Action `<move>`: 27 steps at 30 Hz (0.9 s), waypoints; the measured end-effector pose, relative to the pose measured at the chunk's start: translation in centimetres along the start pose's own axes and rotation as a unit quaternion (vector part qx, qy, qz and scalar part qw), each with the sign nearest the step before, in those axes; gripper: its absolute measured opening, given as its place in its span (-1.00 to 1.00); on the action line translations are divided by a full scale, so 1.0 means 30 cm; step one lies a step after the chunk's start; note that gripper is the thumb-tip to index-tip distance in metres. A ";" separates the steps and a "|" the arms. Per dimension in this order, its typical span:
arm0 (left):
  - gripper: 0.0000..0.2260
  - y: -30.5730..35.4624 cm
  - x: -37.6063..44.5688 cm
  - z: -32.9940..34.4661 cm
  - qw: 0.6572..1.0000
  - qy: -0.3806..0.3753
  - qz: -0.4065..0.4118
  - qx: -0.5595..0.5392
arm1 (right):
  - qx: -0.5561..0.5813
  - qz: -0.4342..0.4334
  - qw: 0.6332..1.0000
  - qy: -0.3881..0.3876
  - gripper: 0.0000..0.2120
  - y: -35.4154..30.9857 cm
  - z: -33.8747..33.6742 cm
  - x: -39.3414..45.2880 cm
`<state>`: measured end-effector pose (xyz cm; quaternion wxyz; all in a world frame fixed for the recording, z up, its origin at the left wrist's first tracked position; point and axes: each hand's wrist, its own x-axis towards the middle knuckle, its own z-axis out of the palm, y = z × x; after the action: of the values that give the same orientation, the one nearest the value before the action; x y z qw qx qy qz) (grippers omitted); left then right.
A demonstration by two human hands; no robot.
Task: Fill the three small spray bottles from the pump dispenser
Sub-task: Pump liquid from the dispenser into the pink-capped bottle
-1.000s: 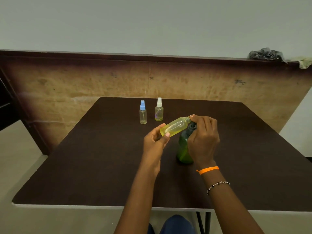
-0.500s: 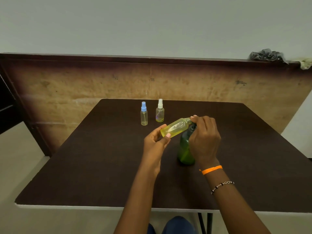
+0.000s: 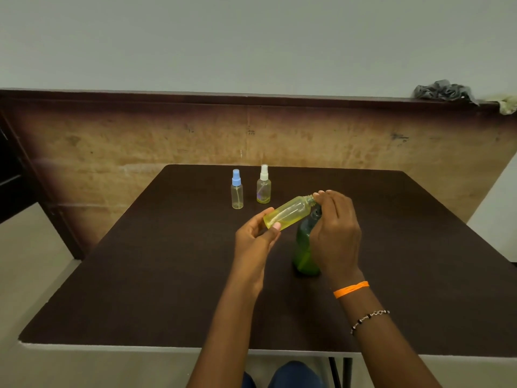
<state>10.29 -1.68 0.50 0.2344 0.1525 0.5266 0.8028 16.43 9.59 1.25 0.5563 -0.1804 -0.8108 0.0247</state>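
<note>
- Spray bottle point(image 3: 288, 213) without its cap, yellowish and see-through, lies tilted in the air above the table point(image 3: 140, 275), its base low to the left and its threaded neck high to the right.
- Left hand point(image 3: 256, 239) holds that bottle by its base end, thumb on the near side and fingers behind it.
- Right hand point(image 3: 334, 233) is curled over the top of the pump dispenser point(image 3: 303, 250), with its fingertips point(image 3: 321, 195) touching the bottle's open neck (the pump head is hidden under the hand, so whether it is pressed cannot be told).
- Pump dispenser, a dark green bottle, stands upright on the table just below and to the right of the held bottle, mostly covered by the right hand.
- Blue-capped spray bottle point(image 3: 237, 190) and white-capped spray bottle point(image 3: 263, 186) stand upright side by side farther back on the table, near each other but apart, well clear of both hands.
- White-capped bottle shows a little yellow liquid at its bottom; the blue-capped one looks clear.
- Right wrist wears an orange band point(image 3: 351, 289) and, lower down the forearm, a beaded bracelet point(image 3: 369, 317).
</note>
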 end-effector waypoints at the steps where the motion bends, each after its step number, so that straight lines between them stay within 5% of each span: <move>1: -0.68 -0.004 0.000 0.002 1.000 0.003 -0.004 -0.002 | 0.011 0.005 1.000 0.009 -0.71 0.002 0.007 -0.014; 27: -0.67 0.001 -0.006 -0.006 1.000 -0.006 0.003 -0.010 | 0.041 0.010 0.998 -0.043 -0.69 0.000 -0.027 0.048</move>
<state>10.36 -1.93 0.45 0.2369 0.1564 0.5167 0.8078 16.72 9.93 2.85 0.5277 -0.1646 -0.8303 0.0714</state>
